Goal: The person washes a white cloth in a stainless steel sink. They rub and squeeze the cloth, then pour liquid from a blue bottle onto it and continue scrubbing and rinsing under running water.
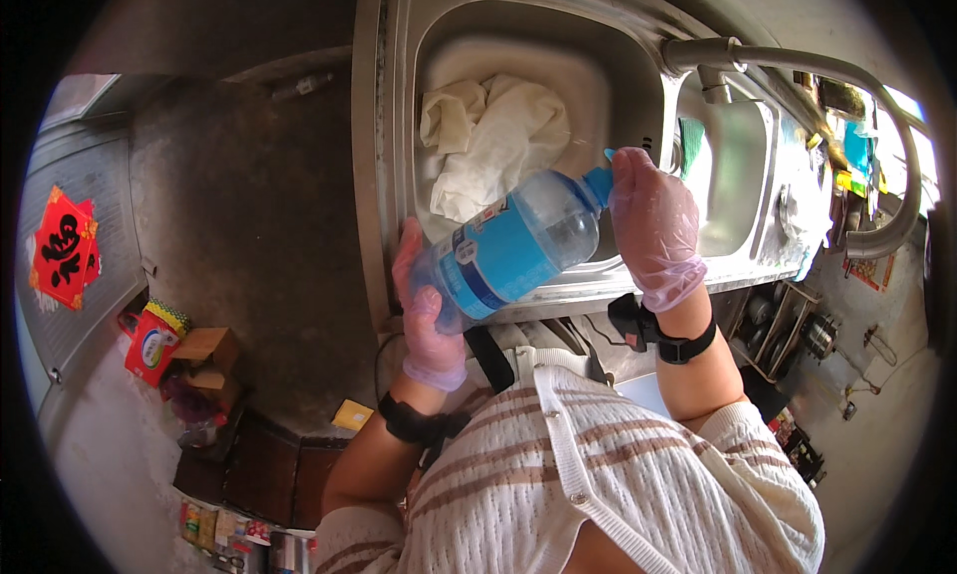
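A clear blue plastic bottle [553, 222] with a blue label lies tilted across my two hands, over the near edge of the sink. My left hand [434, 320], in a thin translucent glove, grips its base. At the neck, my gloved right hand [654, 219] has its fingers closed on the blue cap [598, 185]; whether the cap is loose I cannot tell. Behind the bottle, a wet off-white cloth [516, 129] lies bunched on the floor of the large steel basin [628, 95].
A curved grey faucet [815, 58] reaches over the smaller basin [736, 177] at the right. A green scouring pad [691, 147] sits by the divider. A plastic bag [800, 207] rests beyond the small basin. Left on the floor are a red bag [149, 346] and a cardboard box [205, 353].
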`<action>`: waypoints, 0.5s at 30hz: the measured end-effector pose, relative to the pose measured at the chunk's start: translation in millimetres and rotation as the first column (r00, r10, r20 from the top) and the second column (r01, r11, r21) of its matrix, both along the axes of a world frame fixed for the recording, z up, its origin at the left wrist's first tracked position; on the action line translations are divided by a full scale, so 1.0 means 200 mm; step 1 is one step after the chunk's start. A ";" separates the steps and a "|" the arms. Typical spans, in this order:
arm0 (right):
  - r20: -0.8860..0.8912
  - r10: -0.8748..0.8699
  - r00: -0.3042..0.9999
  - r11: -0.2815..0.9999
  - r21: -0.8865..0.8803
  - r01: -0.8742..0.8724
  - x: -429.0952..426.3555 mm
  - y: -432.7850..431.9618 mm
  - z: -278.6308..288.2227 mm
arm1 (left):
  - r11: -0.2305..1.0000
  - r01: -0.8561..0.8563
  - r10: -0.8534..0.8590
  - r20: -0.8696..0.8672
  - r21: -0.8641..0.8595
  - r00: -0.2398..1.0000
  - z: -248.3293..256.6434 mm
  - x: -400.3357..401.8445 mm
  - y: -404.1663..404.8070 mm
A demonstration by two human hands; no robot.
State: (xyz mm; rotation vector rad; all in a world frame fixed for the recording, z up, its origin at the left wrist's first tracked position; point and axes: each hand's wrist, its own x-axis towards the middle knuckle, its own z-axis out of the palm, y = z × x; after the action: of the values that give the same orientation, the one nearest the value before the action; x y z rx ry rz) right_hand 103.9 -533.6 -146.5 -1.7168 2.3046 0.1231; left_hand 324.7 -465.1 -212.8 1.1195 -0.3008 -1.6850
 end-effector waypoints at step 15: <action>0.068 0.009 0.998 0.999 0.044 -0.012 0.01 -0.04 0.04 | 1.000 -0.007 0.007 -0.012 0.030 1.000 0.01 0.00 0.00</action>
State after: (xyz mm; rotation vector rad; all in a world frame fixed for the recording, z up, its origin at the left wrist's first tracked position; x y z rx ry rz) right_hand 106.6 -540.7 -137.5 -1.6849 2.2282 0.1147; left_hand 325.4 -465.3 -210.4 1.1310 -0.2640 -1.6945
